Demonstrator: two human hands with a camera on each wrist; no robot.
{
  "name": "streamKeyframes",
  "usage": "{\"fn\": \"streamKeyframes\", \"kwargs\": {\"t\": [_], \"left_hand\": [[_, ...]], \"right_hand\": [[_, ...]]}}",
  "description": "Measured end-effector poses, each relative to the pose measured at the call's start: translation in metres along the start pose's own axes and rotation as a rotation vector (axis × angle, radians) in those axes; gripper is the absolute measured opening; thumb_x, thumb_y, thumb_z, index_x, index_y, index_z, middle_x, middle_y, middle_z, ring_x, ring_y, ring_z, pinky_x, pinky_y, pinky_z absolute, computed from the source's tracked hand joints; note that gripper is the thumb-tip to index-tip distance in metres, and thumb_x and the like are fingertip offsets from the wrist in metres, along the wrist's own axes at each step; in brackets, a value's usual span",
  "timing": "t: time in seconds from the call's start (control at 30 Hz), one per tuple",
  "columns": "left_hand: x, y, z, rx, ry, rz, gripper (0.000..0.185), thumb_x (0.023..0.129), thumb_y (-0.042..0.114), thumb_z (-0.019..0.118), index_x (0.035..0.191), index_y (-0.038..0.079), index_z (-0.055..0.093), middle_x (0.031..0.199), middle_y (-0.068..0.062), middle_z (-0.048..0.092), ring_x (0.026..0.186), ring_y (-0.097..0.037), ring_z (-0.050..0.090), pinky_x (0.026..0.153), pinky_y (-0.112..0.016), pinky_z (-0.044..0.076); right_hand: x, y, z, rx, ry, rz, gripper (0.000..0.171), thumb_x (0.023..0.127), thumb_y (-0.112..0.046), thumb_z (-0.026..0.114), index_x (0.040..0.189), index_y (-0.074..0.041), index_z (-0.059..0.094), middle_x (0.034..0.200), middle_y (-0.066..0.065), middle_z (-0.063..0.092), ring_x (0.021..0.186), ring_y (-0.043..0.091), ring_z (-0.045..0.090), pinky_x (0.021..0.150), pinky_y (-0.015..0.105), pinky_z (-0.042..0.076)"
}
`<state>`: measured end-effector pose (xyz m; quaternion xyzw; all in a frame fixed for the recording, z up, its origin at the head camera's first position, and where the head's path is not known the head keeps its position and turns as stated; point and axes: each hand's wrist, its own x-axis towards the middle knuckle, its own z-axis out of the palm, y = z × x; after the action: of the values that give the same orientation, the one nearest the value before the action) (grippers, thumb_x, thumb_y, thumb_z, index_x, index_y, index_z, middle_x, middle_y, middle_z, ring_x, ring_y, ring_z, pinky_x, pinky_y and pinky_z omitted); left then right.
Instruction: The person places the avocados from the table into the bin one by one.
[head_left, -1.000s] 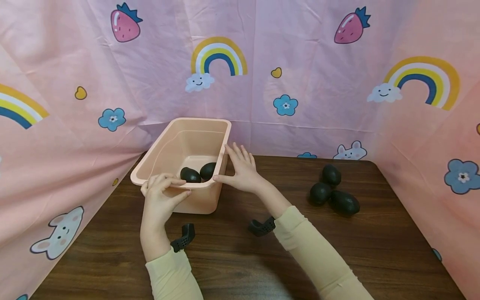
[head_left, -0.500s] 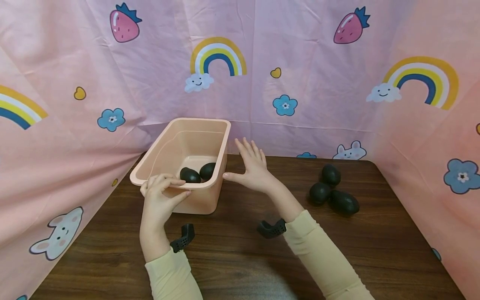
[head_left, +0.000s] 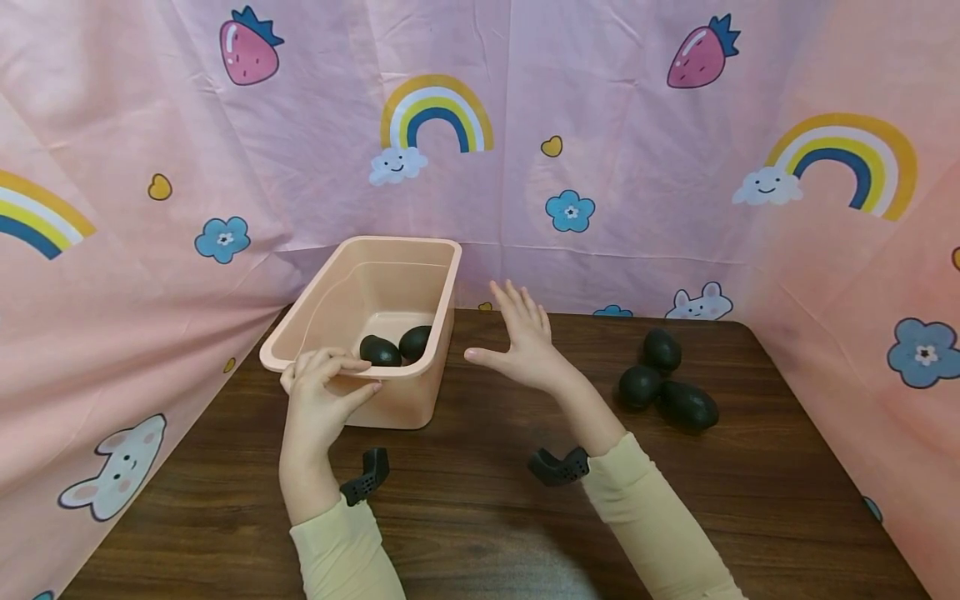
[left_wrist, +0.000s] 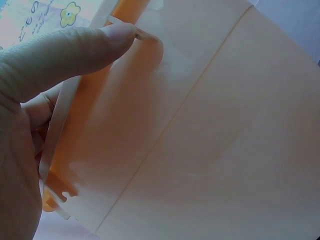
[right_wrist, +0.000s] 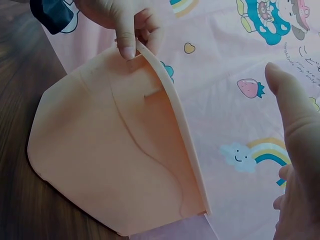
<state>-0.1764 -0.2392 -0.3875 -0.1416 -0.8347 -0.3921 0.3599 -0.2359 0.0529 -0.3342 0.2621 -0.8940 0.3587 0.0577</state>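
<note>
The right hand (head_left: 525, 346) has drawn away from the bin (head_left: 408, 400), fingers spread, holding nothing. The left hand (head_left: 318, 400) pinches the near rim at 6 o'clock, steadying it; loose avocados (head_left: 663, 383) lie at 3 o'clock.

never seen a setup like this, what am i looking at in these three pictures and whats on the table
No machine here: a person works with bare hands, wearing one camera on the head and one on each wrist. The head view looks down on a dark wooden table. A peach plastic bin stands on it with two dark avocados inside; three more avocados lie to the right. The left hand pinches the bin's near rim, seen close in the left wrist view. The right hand hovers open beside the bin, holding nothing.
</note>
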Motion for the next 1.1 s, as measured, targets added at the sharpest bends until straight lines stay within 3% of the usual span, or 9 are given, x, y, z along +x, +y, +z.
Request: {"fn": "streamKeyframes", "kwargs": {"t": [0.53,0.83,1.1], "left_hand": [[0.0,-0.001,-0.001,0.003,-0.01,-0.006,0.033,0.06,0.001,0.089,0.088,0.01,0.074,0.094,-0.003,0.063,0.1,-0.021,0.044,0.102,-0.046,0.006],[0.001,0.0,-0.001,0.005,-0.011,-0.007,0.033,0.06,0.001,0.089,0.088,0.009,0.074,0.094,-0.003,0.063,0.1,-0.021,0.044,0.101,-0.045,0.006],[0.001,0.002,-0.002,-0.004,-0.014,-0.018,0.033,0.061,0.001,0.089,0.088,0.009,0.074,0.094,-0.003,0.063,0.101,-0.021,0.044,0.102,-0.046,0.005]], "right_hand": [[-0.023,0.025,-0.009,0.02,0.024,0.04,0.105,0.08,-0.064,0.064,0.155,-0.024,0.003,0.159,0.005,-0.001,0.143,0.022,-0.011,0.108,0.054,-0.01],[-0.039,0.042,-0.014,-0.002,0.05,0.063,0.105,0.081,-0.05,0.071,0.155,-0.022,0.002,0.159,0.004,-0.001,0.143,0.024,-0.011,0.108,0.054,-0.011],[-0.05,0.054,-0.017,-0.002,0.066,0.081,0.107,0.079,-0.055,0.071,0.155,-0.021,0.003,0.159,0.006,-0.001,0.143,0.025,-0.012,0.108,0.054,-0.011]]}}
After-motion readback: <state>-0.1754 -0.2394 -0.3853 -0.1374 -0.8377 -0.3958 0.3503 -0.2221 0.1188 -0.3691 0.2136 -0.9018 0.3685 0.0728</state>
